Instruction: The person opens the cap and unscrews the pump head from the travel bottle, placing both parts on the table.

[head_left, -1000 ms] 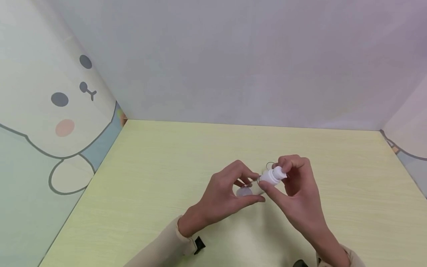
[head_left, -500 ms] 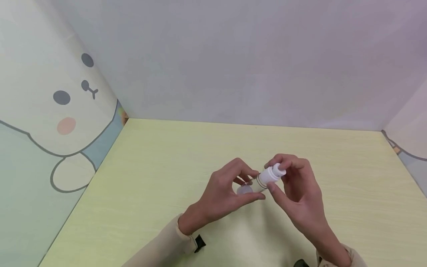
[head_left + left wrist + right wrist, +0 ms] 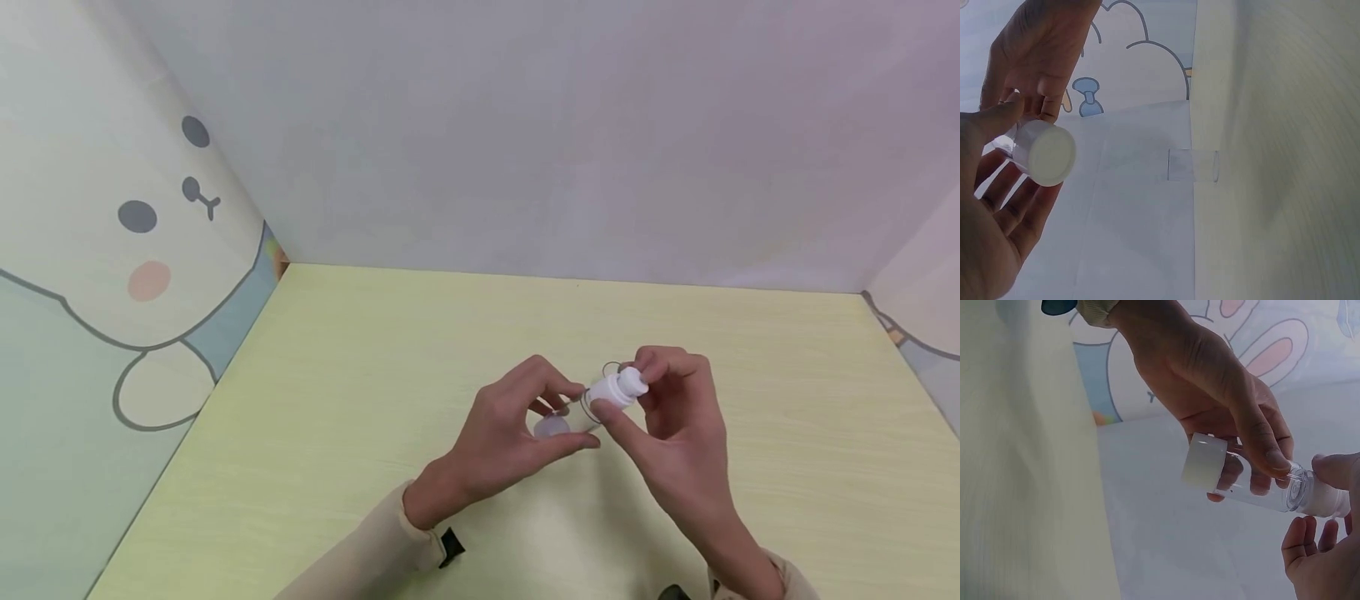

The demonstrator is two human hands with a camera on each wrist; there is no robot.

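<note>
In the head view, a small clear bottle with a white base and a white pump top (image 3: 613,389) is held tilted above the table. My left hand (image 3: 504,421) grips the clear body between thumb and fingers. My right hand (image 3: 678,421) pinches the white top, thumb at its near side. The right wrist view shows the bottle's transparent body (image 3: 1257,484), with the left fingers visible through it. Toward the left wrist camera faces the round white base (image 3: 1052,156). A clear cylinder (image 3: 1192,165) stands apart from both hands; only its thin rim (image 3: 611,367) shows behind the right fingers.
A pale wooden-patterned table (image 3: 375,367) lies under the hands. Behind it rises a plain grey-white wall panel (image 3: 525,142). A cartoon-printed side panel (image 3: 165,275) borders the left, and another printed panel (image 3: 930,275) borders the right.
My right thumb and fingers have shifted around the white top, briefly covering the clear cylinder's rim, then moved slightly right again. My left hand has stayed nearly still on the bottle.
</note>
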